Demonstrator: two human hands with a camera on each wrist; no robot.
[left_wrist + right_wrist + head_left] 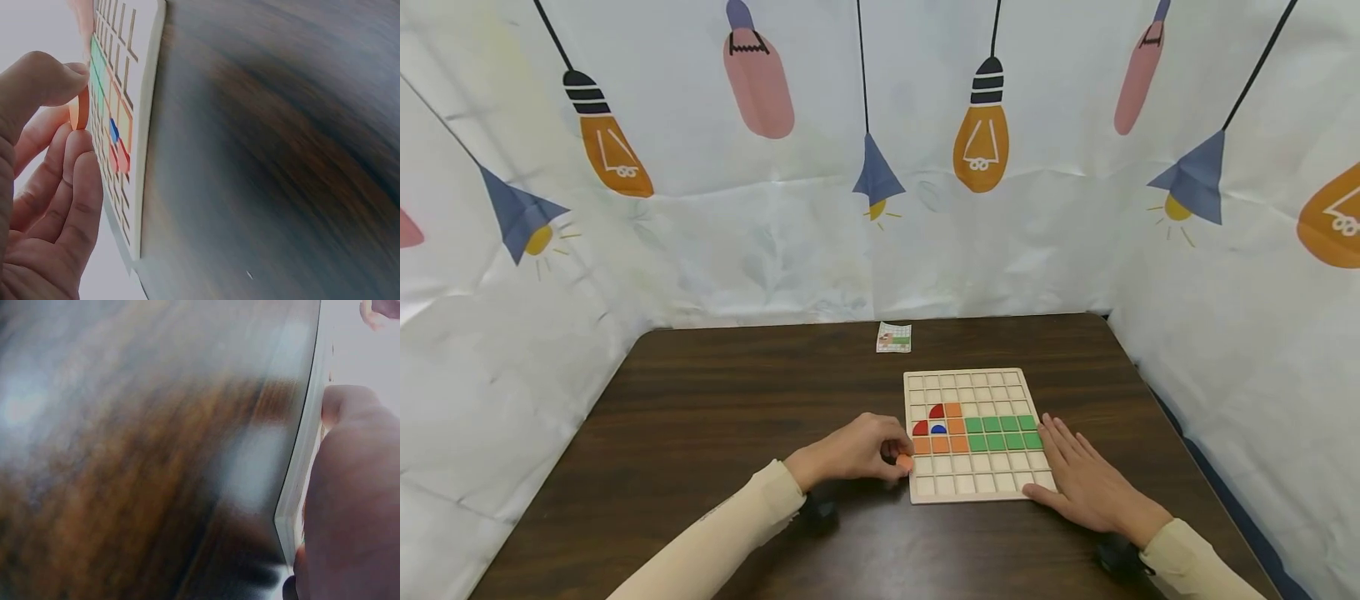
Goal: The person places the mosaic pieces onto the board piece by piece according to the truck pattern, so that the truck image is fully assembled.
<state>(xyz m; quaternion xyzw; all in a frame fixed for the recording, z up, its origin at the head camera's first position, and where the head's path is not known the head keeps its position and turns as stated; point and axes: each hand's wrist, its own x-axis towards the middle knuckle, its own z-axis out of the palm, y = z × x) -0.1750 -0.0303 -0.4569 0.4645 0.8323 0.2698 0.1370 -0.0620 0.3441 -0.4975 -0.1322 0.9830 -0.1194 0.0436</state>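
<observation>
A pale wooden grid board (pixel 985 486) lies flat on the dark table, with green tiles (pixel 1000 433), orange tiles (pixel 940 444), red rounded pieces (pixel 921 427) and a blue half-round piece (pixel 938 429) set in its cells. At the board's left edge my left hand (pixel 857 446) pinches an orange tile (pixel 79 111) between thumb and fingertips. The left wrist view shows that tile on edge, close to the board. My right hand (pixel 1086 483) rests along the board's right edge, fingers straight, thumb on its near corner.
Behind the board lies a small card (pixel 894 337) printed with a coloured grid pattern. A white cloth (pixel 760 242) with lamp and bulb drawings stands around the back and sides of the dark wooden table (pixel 715 392).
</observation>
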